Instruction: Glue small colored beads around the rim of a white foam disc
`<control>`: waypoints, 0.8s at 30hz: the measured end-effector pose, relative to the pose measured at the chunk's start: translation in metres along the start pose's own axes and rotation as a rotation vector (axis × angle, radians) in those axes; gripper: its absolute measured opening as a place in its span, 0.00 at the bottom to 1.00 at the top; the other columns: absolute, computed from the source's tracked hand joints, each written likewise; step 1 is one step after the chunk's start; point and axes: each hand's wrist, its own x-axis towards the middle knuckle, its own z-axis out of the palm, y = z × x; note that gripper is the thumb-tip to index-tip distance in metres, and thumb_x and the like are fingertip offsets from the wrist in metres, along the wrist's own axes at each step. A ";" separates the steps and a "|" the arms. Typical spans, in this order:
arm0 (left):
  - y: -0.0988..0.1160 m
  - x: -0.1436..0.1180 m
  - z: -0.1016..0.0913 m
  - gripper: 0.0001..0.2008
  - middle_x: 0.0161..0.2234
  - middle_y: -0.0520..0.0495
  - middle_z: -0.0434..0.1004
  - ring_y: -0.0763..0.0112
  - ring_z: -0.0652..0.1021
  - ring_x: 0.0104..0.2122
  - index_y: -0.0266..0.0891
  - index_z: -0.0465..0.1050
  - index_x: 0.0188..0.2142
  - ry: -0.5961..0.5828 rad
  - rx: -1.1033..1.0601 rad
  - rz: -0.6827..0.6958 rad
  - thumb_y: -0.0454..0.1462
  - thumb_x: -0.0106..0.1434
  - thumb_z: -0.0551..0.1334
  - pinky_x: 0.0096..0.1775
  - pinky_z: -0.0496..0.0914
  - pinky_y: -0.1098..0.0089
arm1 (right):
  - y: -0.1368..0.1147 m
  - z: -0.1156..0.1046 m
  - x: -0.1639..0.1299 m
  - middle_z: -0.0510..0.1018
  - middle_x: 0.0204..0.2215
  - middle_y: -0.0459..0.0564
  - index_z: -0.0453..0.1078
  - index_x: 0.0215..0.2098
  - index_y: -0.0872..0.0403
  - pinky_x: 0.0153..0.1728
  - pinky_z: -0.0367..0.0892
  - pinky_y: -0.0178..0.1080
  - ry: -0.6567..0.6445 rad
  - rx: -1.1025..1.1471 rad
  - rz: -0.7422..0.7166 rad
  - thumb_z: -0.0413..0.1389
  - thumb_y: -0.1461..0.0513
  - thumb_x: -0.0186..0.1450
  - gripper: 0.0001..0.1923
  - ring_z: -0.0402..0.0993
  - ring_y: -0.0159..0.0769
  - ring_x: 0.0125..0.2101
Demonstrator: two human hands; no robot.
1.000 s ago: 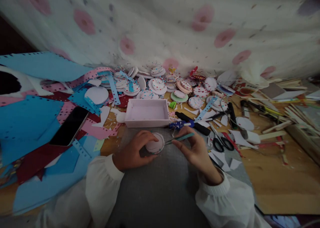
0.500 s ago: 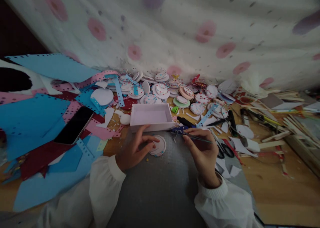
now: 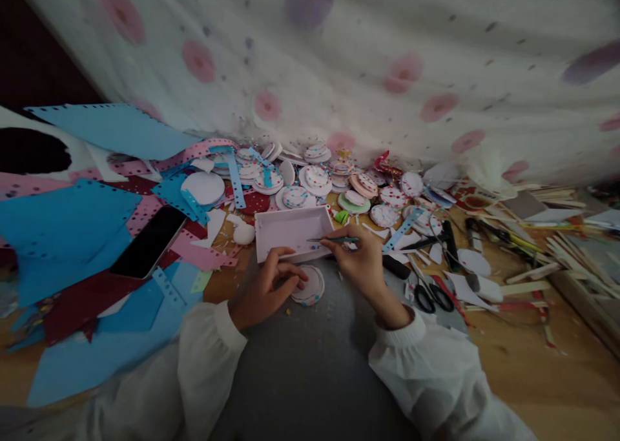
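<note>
My right hand (image 3: 362, 260) pinches dark tweezers (image 3: 345, 239), their tips reaching over the inside of a shallow white box (image 3: 283, 225). A few tiny coloured bits lie on the box floor near the tips. My left hand (image 3: 266, 289) has its fingers apart, some at the box's front wall and others at the edge of a round white disc (image 3: 312, 286). Small coloured dots run around the rim of this disc. It lies flat on a dark grey mat (image 3: 310, 363), just in front of the box.
Behind the box, several decorated round stacks (image 3: 317, 177) are piled against a flowered curtain (image 3: 358, 41). Blue sheets (image 3: 62, 228) and a phone (image 3: 149, 242) lie left. Scissors (image 3: 431, 296), a red stick (image 3: 450, 297) and wooden strips (image 3: 581, 260) lie right.
My right hand has moved left with the tweezers, from beside the box to over it. The box has turned slightly. My left hand stays by the disc.
</note>
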 end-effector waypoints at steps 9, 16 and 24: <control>0.005 0.000 0.000 0.18 0.38 0.44 0.77 0.69 0.78 0.36 0.39 0.54 0.51 0.000 0.068 0.019 0.35 0.64 0.57 0.39 0.72 0.67 | 0.004 0.028 0.019 0.78 0.23 0.45 0.72 0.25 0.52 0.40 0.60 0.44 -0.248 -0.210 -0.054 0.66 0.66 0.52 0.07 0.72 0.37 0.27; 0.008 -0.003 -0.003 0.22 0.40 0.43 0.78 0.69 0.78 0.37 0.39 0.55 0.58 -0.070 0.156 0.140 0.34 0.65 0.56 0.40 0.72 0.68 | -0.001 0.015 0.018 0.79 0.24 0.46 0.73 0.25 0.52 0.37 0.63 0.43 -0.080 -0.089 0.019 0.65 0.63 0.55 0.05 0.73 0.37 0.27; 0.006 -0.001 0.000 0.10 0.35 0.43 0.77 0.69 0.77 0.34 0.35 0.72 0.41 -0.033 0.054 0.090 0.39 0.67 0.55 0.36 0.73 0.70 | -0.015 -0.029 -0.037 0.81 0.27 0.47 0.73 0.27 0.51 0.33 0.71 0.41 0.153 0.347 0.267 0.66 0.60 0.54 0.06 0.77 0.38 0.30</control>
